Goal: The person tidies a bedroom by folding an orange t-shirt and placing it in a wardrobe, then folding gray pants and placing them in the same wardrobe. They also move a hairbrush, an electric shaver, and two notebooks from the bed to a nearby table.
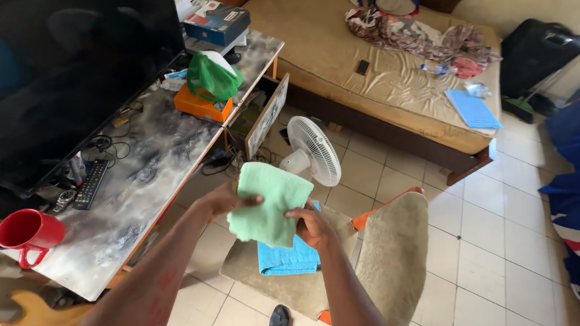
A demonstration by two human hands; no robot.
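left hand (225,198): you've got it closed on the left edge of the pale green terry cloth (268,205), thumb lying over the front, so the cloth hangs flat in front of you.
right hand (313,225): pinching the lower right side of the same cloth, fingers curled shut on it. looks like both hands keep it spread.
where the cloth is: up in the air between your hands, above the seat, not touching it.
under it: a folded bright blue towel (289,259) lies on the beige cushioned chair (391,254), partly hidden by the green one.
around you: small white desk fan (314,151) on the tiled floor just behind, red mug (27,232) on the grey marbled table (151,169) to your left.
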